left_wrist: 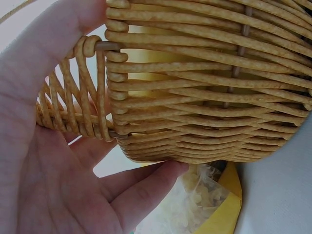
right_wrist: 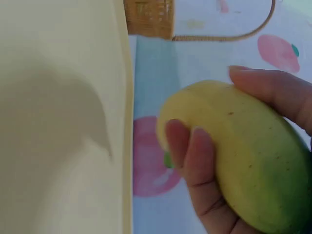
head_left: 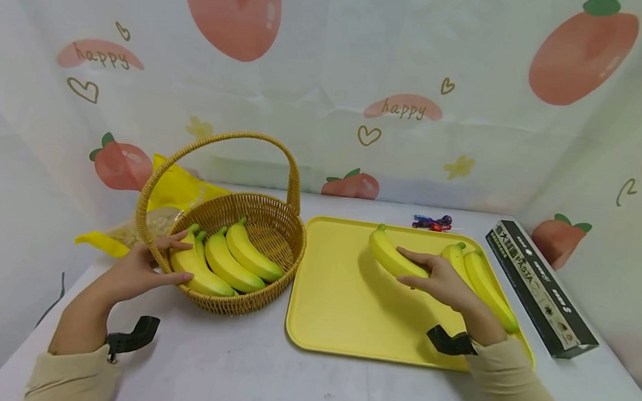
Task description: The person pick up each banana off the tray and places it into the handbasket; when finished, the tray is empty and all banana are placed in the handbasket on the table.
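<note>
At the left of the head view stands a round wicker basket (head_left: 239, 302) with a tall arched handle. Several yellow bananas (head_left: 254, 253) lie inside it. My left hand (head_left: 137, 269) grips the basket where the handle meets the rim; the left wrist view shows its fingers (left_wrist: 146, 192) around the outer side of the weave. Over the yellow tray (head_left: 325, 328), my right hand (head_left: 442, 279) holds a single banana (head_left: 391, 255) between thumb and fingers, with its stem pointing away. Two more bananas (head_left: 487, 291) lie along the tray's right side, partly behind the hand.
Behind the basket is a yellow and clear bag (head_left: 177, 184) with pale contents. A black pasta box (head_left: 539, 291) lies to the right of the tray. Small wrapped sweets (head_left: 434, 223) sit past the tray's far edge, in front of a patterned cloth backdrop (head_left: 306, 72).
</note>
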### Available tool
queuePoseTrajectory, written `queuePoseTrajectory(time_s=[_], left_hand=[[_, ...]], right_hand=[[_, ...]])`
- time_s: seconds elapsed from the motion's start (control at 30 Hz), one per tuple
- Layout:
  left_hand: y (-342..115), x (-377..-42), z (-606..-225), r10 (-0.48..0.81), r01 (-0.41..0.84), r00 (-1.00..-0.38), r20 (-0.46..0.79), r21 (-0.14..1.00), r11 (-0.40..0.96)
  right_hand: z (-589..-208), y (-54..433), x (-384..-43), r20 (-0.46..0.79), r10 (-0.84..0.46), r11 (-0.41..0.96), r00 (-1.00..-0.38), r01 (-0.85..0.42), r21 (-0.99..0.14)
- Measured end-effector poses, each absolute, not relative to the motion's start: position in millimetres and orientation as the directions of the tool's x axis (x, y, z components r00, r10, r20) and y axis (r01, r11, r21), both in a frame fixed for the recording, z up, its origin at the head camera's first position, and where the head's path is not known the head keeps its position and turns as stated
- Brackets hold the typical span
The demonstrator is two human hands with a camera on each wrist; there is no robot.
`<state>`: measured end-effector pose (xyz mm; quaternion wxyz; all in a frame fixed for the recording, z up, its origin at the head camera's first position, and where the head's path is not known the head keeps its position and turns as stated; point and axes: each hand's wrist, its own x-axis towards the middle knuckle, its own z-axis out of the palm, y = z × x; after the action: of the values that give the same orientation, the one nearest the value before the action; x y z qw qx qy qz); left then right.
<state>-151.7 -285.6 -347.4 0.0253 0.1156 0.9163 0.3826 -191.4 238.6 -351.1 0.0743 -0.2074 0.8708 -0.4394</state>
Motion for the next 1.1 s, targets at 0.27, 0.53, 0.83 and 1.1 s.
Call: queuePoseTrajectory(time_s=[0.27, 0.53, 0.83, 1.1], left_hand=[[-286, -152, -347, 0.232, 0.191, -0.972, 0.039, 0.708, 0.680], [-286, -152, -347, 0.225, 0.180, -0.974, 0.030, 0.706, 0.685], [-286, -151, -345, 0.230, 0.190, -0.972, 0.040, 0.711, 0.677], [-286, -151, -345, 0.224, 0.176, -0.974, 0.025, 0.707, 0.685]], right_hand=[[-340, 214, -195, 0.127, -0.509, 0.459, -0.851, -0.393, -0.797], [-328, 178, -199, 0.155, -0.657, 0.373, -0.738, -0.496, -0.784], [-313, 128, -209, 0.128, -0.755, 0.372, -0.643, -0.582, -0.723], [-305, 84, -224, 0.089, -0.820, 0.362, -0.566, -0.632, -0.685]])
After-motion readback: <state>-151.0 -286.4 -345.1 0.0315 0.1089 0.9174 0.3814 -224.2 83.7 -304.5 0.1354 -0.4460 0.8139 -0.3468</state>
